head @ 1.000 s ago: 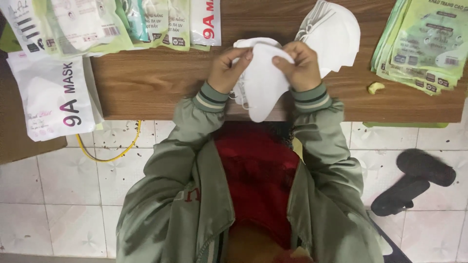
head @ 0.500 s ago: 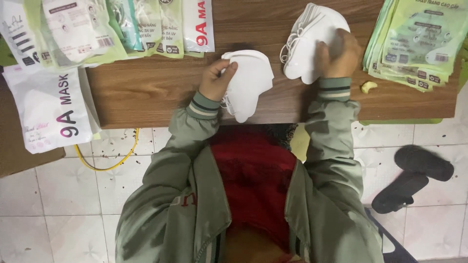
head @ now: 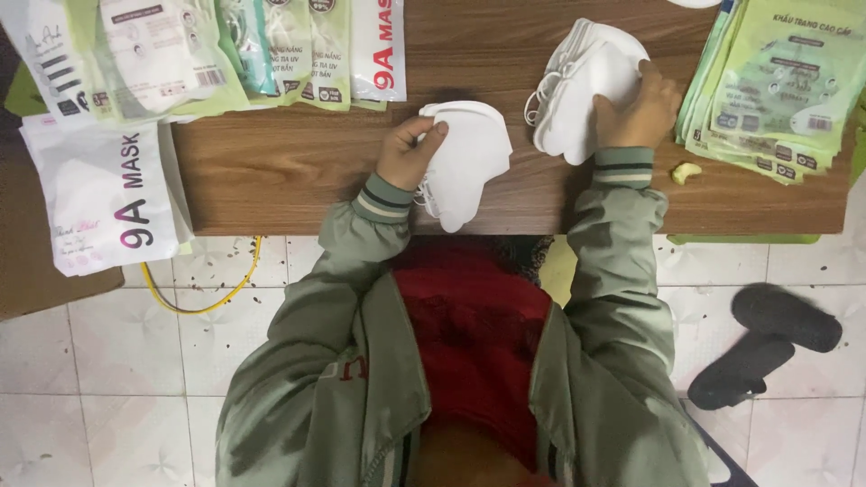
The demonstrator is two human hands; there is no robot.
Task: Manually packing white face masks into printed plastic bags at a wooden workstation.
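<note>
Item: one folded white fabric face mask (head: 465, 162), pinched at its upper edge in my left hand (head: 408, 155), the grip closed on it so it lies flat on the brown wooden tabletop (head: 271, 171). 
Item: one stack of white masks (head: 582, 86), count unclear, under my right hand (head: 642, 108), that grip clasping the stack's right side, steadying it. 
Item: green printed packets (head: 776, 81), fanned pile right of that grip. 
Item: two black slippers (head: 762, 343) on the floor.

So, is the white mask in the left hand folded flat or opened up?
Folded flat. The white mask lies on the wooden table as one flat curved shape, pinched at its edge by the left hand.
</note>
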